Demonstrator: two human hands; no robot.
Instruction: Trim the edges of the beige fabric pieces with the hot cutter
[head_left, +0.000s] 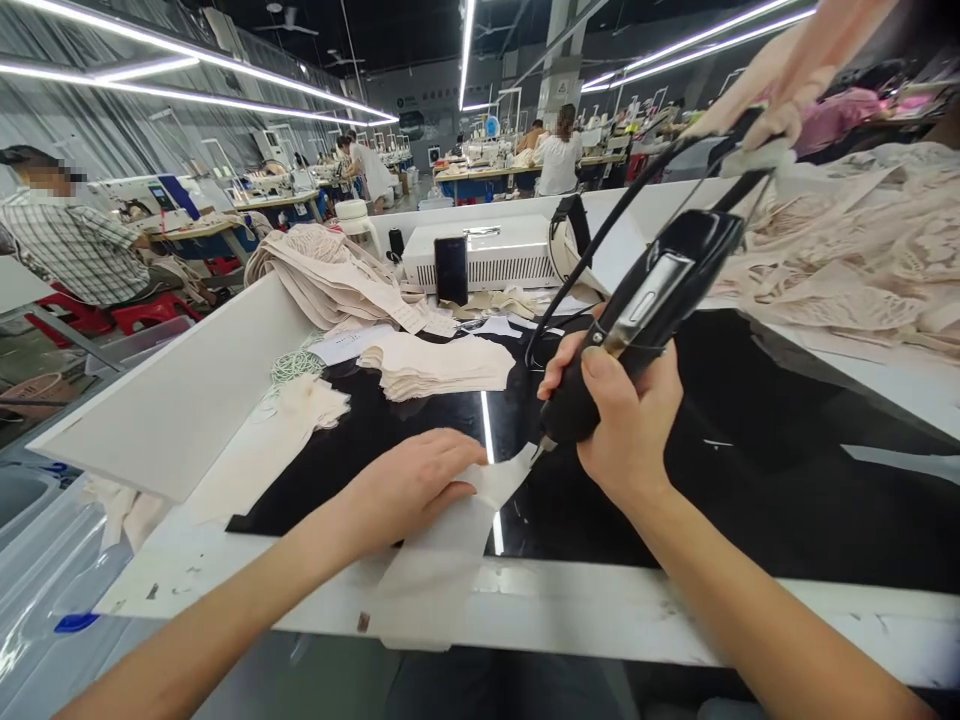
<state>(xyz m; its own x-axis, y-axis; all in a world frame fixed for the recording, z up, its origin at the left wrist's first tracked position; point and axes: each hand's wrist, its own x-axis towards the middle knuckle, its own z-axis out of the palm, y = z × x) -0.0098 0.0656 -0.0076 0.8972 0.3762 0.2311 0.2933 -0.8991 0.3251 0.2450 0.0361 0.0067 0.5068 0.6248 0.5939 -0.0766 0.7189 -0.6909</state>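
The right hand [626, 440] grips a black tool [664, 275], its tip [546, 445] at pale cloth [504, 484]; at nine o'clock from this tip, the left hand [420, 480] lies unclenched upon the cloth.

No wording can be read for certain: on the far wall [465, 90] behind the white slotted box [487, 262], a row of characters beside a round emblem [405, 103] is too small and blurred to make out. A triangular sign [562, 88] stands on the pillar [566, 50] beyond the box's right end, its symbol unclear. In front of the box and to its left, a white paper [350, 346] bears faint, illegible print.
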